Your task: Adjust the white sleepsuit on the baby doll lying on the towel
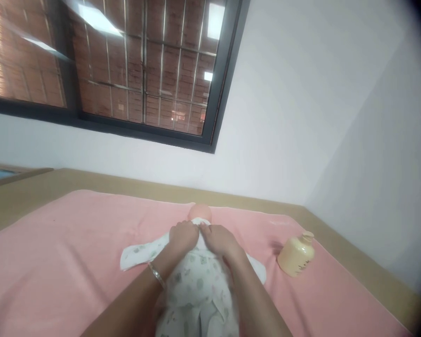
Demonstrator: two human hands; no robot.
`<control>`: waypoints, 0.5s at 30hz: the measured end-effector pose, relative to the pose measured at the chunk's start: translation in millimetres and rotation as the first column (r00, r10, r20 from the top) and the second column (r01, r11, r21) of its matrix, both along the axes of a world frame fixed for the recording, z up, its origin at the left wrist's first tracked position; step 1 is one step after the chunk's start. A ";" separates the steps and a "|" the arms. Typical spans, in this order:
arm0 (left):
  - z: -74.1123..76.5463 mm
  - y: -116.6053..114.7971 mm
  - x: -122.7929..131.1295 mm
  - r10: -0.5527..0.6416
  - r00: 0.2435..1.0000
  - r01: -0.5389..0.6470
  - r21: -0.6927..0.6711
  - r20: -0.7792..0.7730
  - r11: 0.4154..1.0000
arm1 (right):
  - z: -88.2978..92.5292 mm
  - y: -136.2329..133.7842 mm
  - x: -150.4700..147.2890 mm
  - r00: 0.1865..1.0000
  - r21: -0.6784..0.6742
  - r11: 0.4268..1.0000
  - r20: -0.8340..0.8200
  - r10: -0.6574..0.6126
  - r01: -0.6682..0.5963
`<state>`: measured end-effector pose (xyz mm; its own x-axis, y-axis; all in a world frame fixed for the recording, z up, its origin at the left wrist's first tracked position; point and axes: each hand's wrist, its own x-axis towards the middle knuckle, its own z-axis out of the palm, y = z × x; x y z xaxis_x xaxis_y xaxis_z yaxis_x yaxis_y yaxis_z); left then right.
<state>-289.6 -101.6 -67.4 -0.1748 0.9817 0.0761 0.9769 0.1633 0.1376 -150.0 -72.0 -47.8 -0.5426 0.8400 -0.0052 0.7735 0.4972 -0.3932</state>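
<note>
A baby doll (199,212) lies on a pink sheet, its bald head pointing away from me. White baby clothes (199,276) with a small green-grey print cover its body, and both sleeves spread out to the sides. At the neckline my left hand (184,235) is closed on the cloth, with a bracelet on that wrist. Right beside it my right hand (219,238) also pinches the neckline, thumb toward the middle. What lies under the fingers is hidden. The lower part of the clothes is slightly blurred.
The pink sheet (101,224) covers a tan surface (154,186) that meets a white wall (284,93). A cream-yellow bottle-shaped container (295,255) stands on the sheet to the right. Above is a dark-framed window (210,126) with bars.
</note>
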 end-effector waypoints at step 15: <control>16.6 -5.1 -0.1 -0.004 0.998 0.009 -0.079 0.066 0.997 | -4.7 -3.6 -5.9 0.998 0.070 0.997 0.037 -0.042 0.039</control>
